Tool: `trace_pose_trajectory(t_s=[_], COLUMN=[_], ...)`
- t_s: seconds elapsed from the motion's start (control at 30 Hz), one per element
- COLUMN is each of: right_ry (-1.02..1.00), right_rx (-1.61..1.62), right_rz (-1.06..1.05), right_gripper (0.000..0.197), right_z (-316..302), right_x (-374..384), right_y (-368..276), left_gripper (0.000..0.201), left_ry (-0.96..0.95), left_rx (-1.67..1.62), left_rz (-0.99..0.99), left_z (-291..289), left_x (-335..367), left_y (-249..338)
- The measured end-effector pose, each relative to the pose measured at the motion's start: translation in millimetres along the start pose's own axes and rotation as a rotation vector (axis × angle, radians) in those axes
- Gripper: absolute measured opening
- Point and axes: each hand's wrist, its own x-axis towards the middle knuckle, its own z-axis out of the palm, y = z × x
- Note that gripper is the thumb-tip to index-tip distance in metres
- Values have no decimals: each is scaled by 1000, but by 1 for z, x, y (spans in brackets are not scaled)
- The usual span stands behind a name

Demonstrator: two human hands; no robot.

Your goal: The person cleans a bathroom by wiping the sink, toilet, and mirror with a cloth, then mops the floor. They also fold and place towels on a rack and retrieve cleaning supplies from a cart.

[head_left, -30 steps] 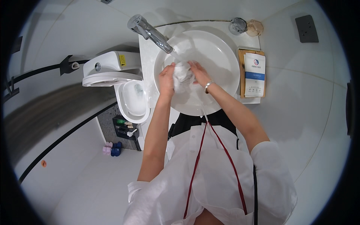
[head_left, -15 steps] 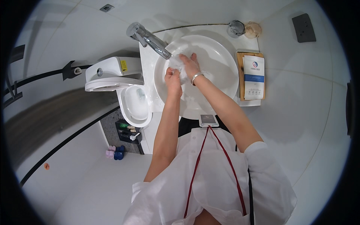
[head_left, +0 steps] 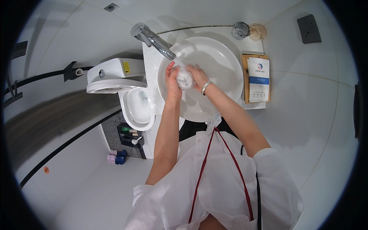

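Note:
A wet, bunched white cloth (head_left: pixel 185 79) is squeezed into a ball between my two hands, over the round white washbasin (head_left: pixel 230 65). My left hand (head_left: pixel 173 83) wraps its left side. On the other side my right hand (head_left: pixel 197 76), with a silvery bracelet at the wrist, grips it too. Just above the cloth is the spout of the chrome tap (head_left: pixel 156 43), slanting in from the upper left. The inner fingers of both hands are partly hidden by the cloth.
Two drinking glasses (head_left: pixel 240 30) stand at the back right corner of the counter. A wooden tray (head_left: pixel 245 82) with a white and blue packet (head_left: pixel 259 78) lies at the right. Left of the basin is a toilet (head_left: pixel 138 109) with its lid raised. A badge (head_left: pixel 214 122) dangles at the basin's near edge.
The cloth was loose and spread under the spout; now it is gathered into a compact ball. Both hands have closed around it and shifted slightly nearer me. The hanging badge has turned.

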Motion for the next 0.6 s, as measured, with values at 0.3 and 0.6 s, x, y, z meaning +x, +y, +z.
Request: trace_pose_trajectory(t_s=[0.3, 0.6], right_ry=[127, -33], right_rx=[-910, -989], right_rz=[-714, -311], right_gripper=[57, 70], right_z=[28, 9], right_x=[-48, -56], right_y=[-3, -22], left_gripper=[45, 42], left_ry=[-249, -221], left_rx=[-245, -91], left_rz=[-231, -211], left_z=[2, -12], left_x=[-3, -10], left_y=[2, 4])
